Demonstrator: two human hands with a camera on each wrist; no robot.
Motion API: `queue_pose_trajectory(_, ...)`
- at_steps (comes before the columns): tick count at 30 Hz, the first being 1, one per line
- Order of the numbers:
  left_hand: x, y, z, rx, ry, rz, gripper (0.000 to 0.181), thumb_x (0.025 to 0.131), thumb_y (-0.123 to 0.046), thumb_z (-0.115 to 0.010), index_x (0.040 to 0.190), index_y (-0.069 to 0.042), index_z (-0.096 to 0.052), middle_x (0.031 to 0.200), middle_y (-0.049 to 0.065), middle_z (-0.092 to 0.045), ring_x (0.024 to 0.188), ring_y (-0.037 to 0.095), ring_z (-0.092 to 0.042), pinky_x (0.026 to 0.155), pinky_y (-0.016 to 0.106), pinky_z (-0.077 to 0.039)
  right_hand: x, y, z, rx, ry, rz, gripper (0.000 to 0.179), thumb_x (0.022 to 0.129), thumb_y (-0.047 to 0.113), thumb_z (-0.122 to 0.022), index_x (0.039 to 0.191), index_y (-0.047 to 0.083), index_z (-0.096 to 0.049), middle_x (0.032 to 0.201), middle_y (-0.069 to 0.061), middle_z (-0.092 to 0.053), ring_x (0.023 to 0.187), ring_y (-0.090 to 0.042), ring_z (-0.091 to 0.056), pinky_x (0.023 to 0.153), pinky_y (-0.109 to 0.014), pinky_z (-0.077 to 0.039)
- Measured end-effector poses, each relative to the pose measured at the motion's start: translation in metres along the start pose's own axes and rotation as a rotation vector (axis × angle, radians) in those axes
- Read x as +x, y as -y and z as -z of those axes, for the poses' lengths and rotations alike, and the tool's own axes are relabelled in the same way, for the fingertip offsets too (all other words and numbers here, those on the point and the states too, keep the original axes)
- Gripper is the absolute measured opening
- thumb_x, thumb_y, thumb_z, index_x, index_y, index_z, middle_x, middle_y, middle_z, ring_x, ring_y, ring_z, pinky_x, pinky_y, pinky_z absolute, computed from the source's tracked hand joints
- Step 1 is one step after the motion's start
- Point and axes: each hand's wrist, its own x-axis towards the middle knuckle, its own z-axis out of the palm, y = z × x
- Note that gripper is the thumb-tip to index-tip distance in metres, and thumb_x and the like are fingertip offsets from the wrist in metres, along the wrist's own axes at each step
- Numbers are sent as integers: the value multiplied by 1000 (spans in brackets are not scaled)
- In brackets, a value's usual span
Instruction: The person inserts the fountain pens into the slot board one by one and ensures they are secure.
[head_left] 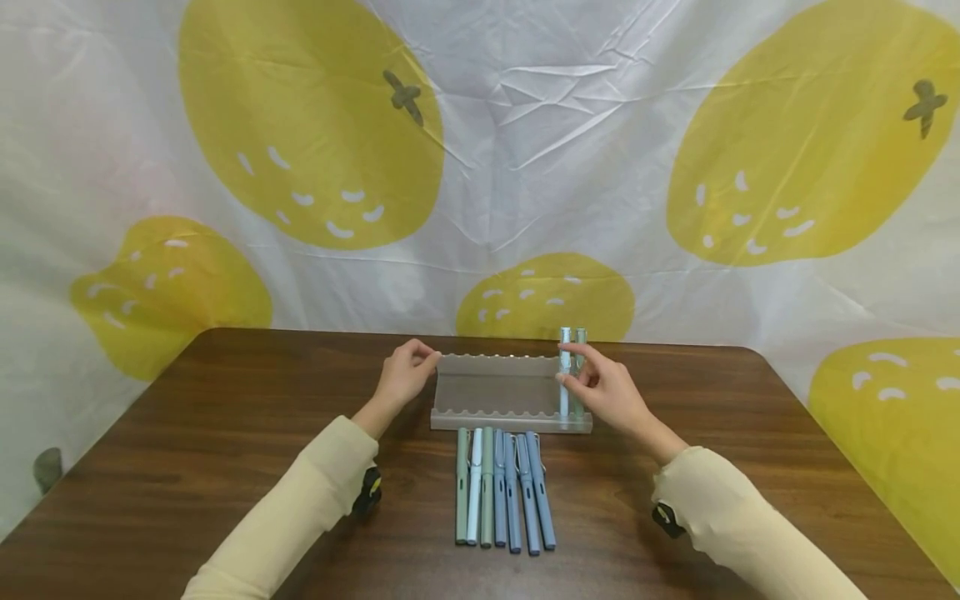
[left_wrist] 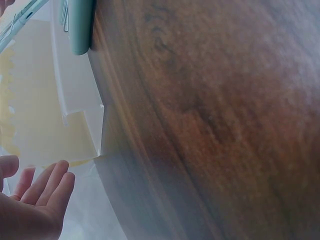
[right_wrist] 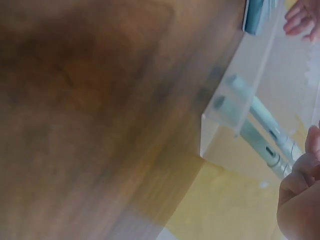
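A clear rack (head_left: 498,422) with scalloped edges stands toward the back of the table. At its right end my right hand (head_left: 611,396) pinches a light blue pen (head_left: 565,403) between thumb and index finger; the pen leans across the rack's notches. Just to its right lies a green pen (right_wrist: 257,142), also across the rack. My left hand (head_left: 403,377) holds the rack's back left corner with thumb and index finger, its other fingers extended in the left wrist view. The exact finger contact there is partly hidden.
In front of the rack lies a row of capped pens: green pens (head_left: 461,492), a light blue pen (head_left: 475,487) and several dark blue pens (head_left: 513,500). The brown wooden table (head_left: 247,433) meets a white curtain (head_left: 495,208) with yellow fruit prints behind.
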Motion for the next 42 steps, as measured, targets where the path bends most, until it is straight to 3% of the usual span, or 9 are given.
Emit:
queue_pose_trajectory(14, 0, 0, 1, 11, 6, -6, 22, 89, -22, -53, 95, -2, -57, 91, 13, -63, 85, 24, -60, 71, 39, -45, -26, 7, -16, 46, 191, -55, 27, 82, 14, -63, 108, 7, -59, 53, 10, -48, 43, -6, -40, 42, -24, -35)
queue_pose_trajectory(26, 1, 1, 0, 8, 7, 4, 22, 89, -23, -54, 95, -2, -57, 91, 13, -63, 85, 24, -60, 71, 39, -45, -34, 17, -21, 52, 395, -146, 26, 83, 15, -62, 106, 5, -57, 58, 6, -55, 48, -7, -49, 44, -25, -39)
queue_pose_trajectory(35, 2, 3, 0, 14, 2, 1, 22, 89, -23, -54, 94, -2, -58, 88, 12, -64, 83, 24, -60, 69, 38, -45, -35, 22, -26, 26, 429, -150, 23, 81, 17, -64, 101, 7, -57, 61, 9, -55, 50, -6, -49, 47, -26, -41)
queue_pose_trajectory(42, 3, 3, 0, 18, 0, -3, 22, 88, -23, -54, 94, -2, -58, 88, 12, -64, 83, 24, -61, 70, 38, -45, -39, 26, -28, -29, 467, -64, 32, 81, 22, -65, 106, 4, -56, 61, 10, -52, 51, -3, -47, 46, -23, -39)
